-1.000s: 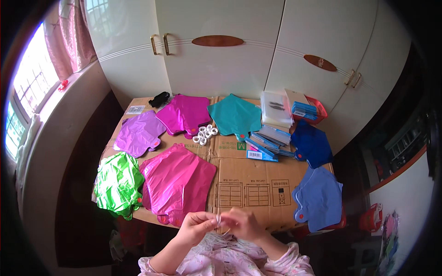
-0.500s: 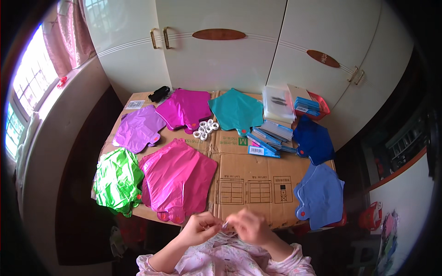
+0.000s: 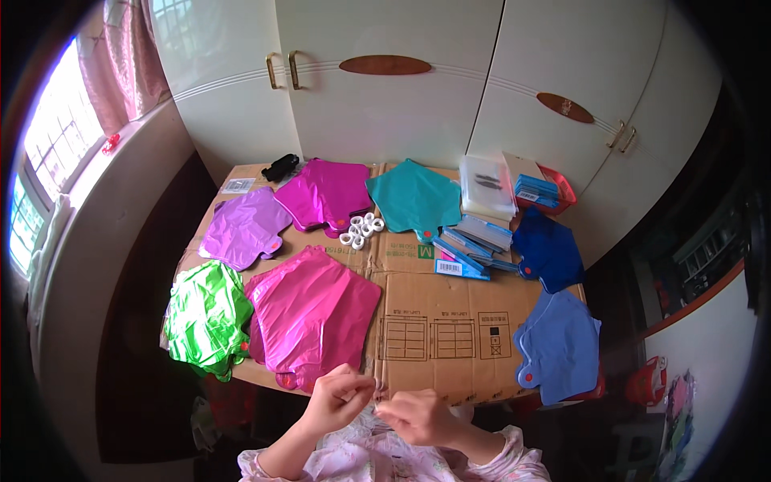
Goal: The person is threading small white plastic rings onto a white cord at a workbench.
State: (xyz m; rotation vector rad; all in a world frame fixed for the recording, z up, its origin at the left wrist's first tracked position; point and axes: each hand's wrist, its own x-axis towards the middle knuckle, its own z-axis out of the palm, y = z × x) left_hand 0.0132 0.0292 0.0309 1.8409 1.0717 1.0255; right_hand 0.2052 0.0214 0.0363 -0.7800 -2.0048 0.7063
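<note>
My left hand [image 3: 337, 399] is closed in a pinch at the front edge of the cardboard, with a bit of thin white string [image 3: 378, 385] at its fingertips. Just to the right and slightly lower, my right hand [image 3: 423, 417] is also pinched, on what looks like the same white string. Loose white strands lie in my lap under the hands. Nearest to the left hand is a flat pink foil balloon [image 3: 313, 309], part of a stack with red-dotted tabs. A cluster of small white ribbon rolls [image 3: 361, 230] sits farther back on the cardboard [image 3: 446, 301].
Flat foil balloons ring the cardboard: green [image 3: 207, 317], lilac [image 3: 243, 227], magenta [image 3: 325, 193], teal [image 3: 414, 199], dark blue [image 3: 549, 249] and light blue [image 3: 560, 345]. Blue-and-white boxes [image 3: 474, 245], clear plastic bags [image 3: 486, 189] and a red basket [image 3: 566, 189] stand back right. White cabinets rise behind.
My hands have moved apart from their close pinch. The left has shifted up and left a little; the right has turned and dropped lower. The view has tilted slightly.
</note>
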